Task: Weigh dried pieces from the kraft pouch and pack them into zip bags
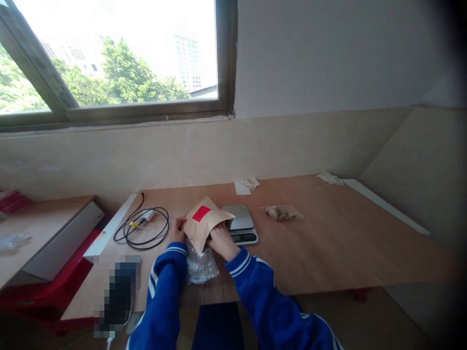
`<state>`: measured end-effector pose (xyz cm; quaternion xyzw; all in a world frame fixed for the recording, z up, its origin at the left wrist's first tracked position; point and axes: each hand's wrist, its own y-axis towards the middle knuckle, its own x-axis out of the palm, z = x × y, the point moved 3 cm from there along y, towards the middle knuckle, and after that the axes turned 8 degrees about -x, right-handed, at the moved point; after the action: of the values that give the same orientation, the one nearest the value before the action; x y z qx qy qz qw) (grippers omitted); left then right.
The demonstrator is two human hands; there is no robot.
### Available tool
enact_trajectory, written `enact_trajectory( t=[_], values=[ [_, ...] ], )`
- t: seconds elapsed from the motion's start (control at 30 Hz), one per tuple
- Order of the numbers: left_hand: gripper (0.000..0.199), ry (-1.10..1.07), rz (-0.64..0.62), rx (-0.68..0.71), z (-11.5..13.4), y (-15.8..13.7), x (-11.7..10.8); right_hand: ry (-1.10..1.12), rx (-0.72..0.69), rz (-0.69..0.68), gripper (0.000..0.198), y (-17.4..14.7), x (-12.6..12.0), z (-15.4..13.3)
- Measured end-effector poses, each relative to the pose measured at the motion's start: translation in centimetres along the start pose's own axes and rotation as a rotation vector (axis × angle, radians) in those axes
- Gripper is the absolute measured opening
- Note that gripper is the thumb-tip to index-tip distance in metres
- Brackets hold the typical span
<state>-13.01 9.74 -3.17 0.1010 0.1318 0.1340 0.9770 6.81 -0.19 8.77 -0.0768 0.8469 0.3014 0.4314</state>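
The fingers of the left hand are closed on the left edge of a brown paper bag; those of the right hand go out of sight at its lower right edge, so I cannot tell whether they are clamped or apart. The paper bag is tilted between both hands, above the near part of the table. Its paper looks matt and slightly creased, with pointed corners, and it carries a red rectangular label (the dark marks on it are too small to read). Partly below it lies a clear plastic bag — shiny and wrinkled. Just behind the right hand stands a flat scale with a smooth grey plate. Farther right, a transparent pouch contains beige, rounded pieces. On the left — a thin black cable, coiled in loose loops.
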Motion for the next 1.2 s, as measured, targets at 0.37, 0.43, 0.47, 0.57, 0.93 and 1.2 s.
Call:
enact_trajectory(
  t=[0.37, 0.43, 0.47, 0.57, 0.93, 1.2],
  values=[
    [0.022, -0.099, -0.063, -0.007, 0.8, -0.1, 0.4, 0.258, 0.256, 0.302, 0.063, -2.8, 0.5, -0.3],
    [0.021, -0.114, -0.069, 0.003, 1.0, -0.2, 0.4, 0.310, 0.269, 0.297, 0.062, -3.3, 0.6, -0.1],
    [0.020, -0.119, -0.071, 0.008, 1.0, -0.2, 0.5, 0.332, 0.266, 0.295, 0.060, -3.5, 0.5, -0.1],
    [0.020, -0.124, -0.074, 0.017, 1.1, -0.3, 0.5, 0.399, 0.228, 0.300, 0.052, -4.0, 0.1, 0.0],
    [0.022, -0.132, -0.088, 0.018, 1.2, -0.4, 0.5, 0.608, 0.133, 0.270, 0.036, -6.0, -2.7, 1.4],
    [0.024, -0.081, -0.043, -0.006, 1.0, -0.4, 0.4, 0.789, 0.224, 0.517, 0.047, -7.2, -4.6, 2.4]
  ],
)
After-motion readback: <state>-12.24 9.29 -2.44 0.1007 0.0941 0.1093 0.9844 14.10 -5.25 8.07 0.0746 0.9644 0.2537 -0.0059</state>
